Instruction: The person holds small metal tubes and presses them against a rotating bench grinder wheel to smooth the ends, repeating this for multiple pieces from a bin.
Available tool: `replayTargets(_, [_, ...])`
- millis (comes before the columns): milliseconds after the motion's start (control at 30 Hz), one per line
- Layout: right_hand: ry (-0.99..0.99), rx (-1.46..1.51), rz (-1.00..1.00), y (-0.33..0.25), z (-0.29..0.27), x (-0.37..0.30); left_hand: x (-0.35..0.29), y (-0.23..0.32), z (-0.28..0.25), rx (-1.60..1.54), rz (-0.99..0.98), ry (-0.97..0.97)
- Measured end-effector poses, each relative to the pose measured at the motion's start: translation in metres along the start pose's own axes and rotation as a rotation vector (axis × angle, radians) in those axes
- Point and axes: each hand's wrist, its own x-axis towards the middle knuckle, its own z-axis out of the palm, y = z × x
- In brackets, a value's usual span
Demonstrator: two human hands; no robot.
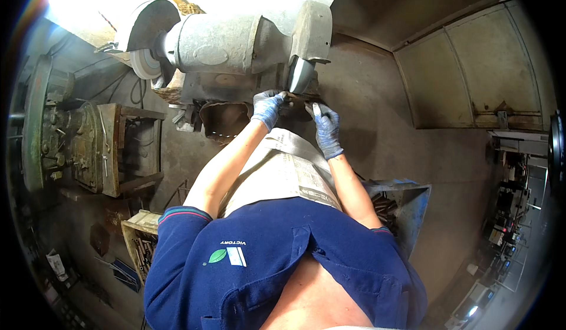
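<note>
A grey bench grinder (221, 44) stands in front of me, and its right wheel (302, 75) shows below the metal guard (313, 29). My left hand (269, 108), in a blue and grey work glove, is closed, its fingertips just below and left of that wheel. Opposite it, my right hand (326, 128) wears a matching glove, with thumb and fingers pinched. A thin dark piece (299, 96) seems to run between the two sets of fingertips, close under the wheel. Its kind and ends are too small and shadowed to make out.
The grinder's left wheel (145, 63) is pale. Below it hangs a dark open holder (225, 119). A heavy green machine (76, 144) stands at left. Bins of metal parts flank me: a pale one (131, 227) and a blue one (417, 215). Metal panels (466, 76) stand far right.
</note>
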Motion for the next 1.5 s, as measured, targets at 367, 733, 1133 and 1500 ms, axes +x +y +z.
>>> replayTargets(367, [-0.056, 0.003, 0.003, 0.014, 0.038, 0.003, 0.004, 0.017, -0.036, 0.013, 0.094, 0.013])
replayTargets(733, [-0.162, -0.417, -0.509, -0.055, 0.05, -0.051, -0.049, 0.026, -0.07, 0.154, 0.299, -0.298])
replayTargets(1133, [-0.125, -0.572, -0.7, -0.105, 0.063, -0.09, -0.104, 0.061, -0.057, 0.173, 0.406, -0.415])
replayTargets(1500, [0.261, -0.798, -0.45, -0.132, 0.009, -0.18, -0.088, 0.032, -0.053, 0.405, 0.236, -0.567])
